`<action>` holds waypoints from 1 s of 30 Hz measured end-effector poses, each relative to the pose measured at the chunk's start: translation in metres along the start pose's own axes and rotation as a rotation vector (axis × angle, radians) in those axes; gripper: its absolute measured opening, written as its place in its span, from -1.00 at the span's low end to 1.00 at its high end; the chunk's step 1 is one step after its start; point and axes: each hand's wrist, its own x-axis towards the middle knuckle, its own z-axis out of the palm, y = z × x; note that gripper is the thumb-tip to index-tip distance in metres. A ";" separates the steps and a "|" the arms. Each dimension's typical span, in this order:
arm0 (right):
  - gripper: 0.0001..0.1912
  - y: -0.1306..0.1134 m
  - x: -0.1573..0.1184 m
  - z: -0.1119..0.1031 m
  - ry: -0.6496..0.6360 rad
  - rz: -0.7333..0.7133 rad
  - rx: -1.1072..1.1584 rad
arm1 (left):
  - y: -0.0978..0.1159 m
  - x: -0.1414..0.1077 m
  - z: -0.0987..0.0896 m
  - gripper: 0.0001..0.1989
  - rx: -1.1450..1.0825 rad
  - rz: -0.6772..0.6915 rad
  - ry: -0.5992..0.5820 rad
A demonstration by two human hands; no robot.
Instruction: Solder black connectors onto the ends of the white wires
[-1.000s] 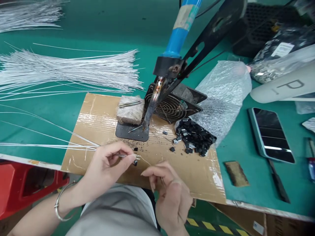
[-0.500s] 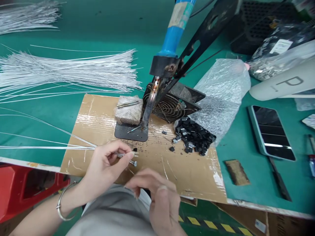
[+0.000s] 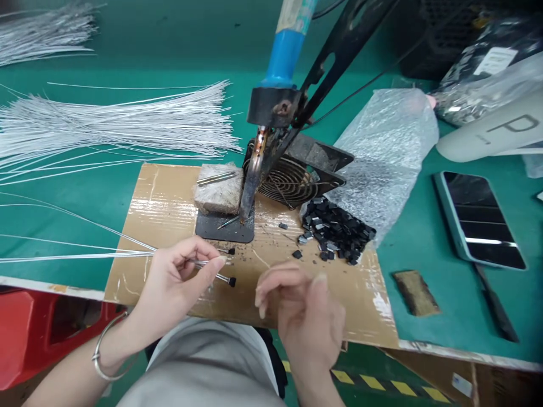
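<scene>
My left hand is closed on a few thin white wires, pinched between thumb and fingers above the cardboard. The wires trail off to the left, and small black connectors sit at the ends sticking out past my fingertips. To the right, my right hand hovers over the cardboard's front edge, its fingers loosely bent and apart, with nothing visible in them. A blue-handled soldering iron hangs from a black stand, its tip down by a dark plate. A pile of black connector pieces lies beyond my right hand.
The cardboard sheet covers the green bench. A whitish block carries metal rods. Behind the iron lies a black fan. White wire bundles are at left; bubble wrap, a phone and a brown pad at right.
My right hand has moved right and away from my left hand. The connector at the wire end, silvery before, now shows a black side. My left hand still grips the wires.
</scene>
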 end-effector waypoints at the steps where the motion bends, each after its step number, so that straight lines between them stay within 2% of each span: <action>1: -0.35 -0.002 0.007 -0.002 -0.020 0.046 0.072 | -0.001 0.000 -0.001 -0.84 -0.001 -0.001 0.001; 5: -0.33 -0.005 0.024 -0.005 -0.117 0.249 0.261 | -0.005 -0.001 -0.002 -0.82 -0.007 -0.029 0.016; 8: -0.25 0.002 0.017 0.002 -0.217 0.357 0.288 | -0.005 -0.001 0.002 -0.82 -0.024 -0.033 0.063; 11: -0.23 0.009 0.007 0.012 -0.317 0.392 0.270 | -0.005 -0.002 0.009 -0.83 -0.035 -0.019 0.078; 14: -0.33 0.008 0.005 0.017 -0.342 0.347 0.198 | -0.004 -0.004 0.014 -0.83 -0.017 -0.043 0.067; 16: -0.48 0.006 0.009 0.016 -0.329 0.300 0.141 | -0.002 -0.006 0.017 -0.84 0.004 -0.059 0.075; 18: -0.71 0.006 0.013 0.014 -0.289 0.202 0.036 | 0.001 -0.007 0.020 -0.84 0.032 -0.069 0.106; 20: -0.83 0.008 0.015 0.013 -0.221 0.055 -0.103 | 0.005 -0.007 0.022 -0.82 0.063 -0.077 0.139; 23: -0.80 0.011 0.016 0.010 -0.186 -0.074 -0.222 | 0.009 -0.006 0.022 -0.79 0.089 -0.095 0.143; 27: -0.80 0.001 0.027 -0.003 -0.139 -0.054 -0.178 | 0.004 -0.005 0.017 -0.82 0.134 -0.104 0.189; 30: -0.79 -0.016 0.046 -0.017 -0.091 -0.002 -0.103 | -0.008 -0.002 0.013 -0.87 0.212 -0.036 0.268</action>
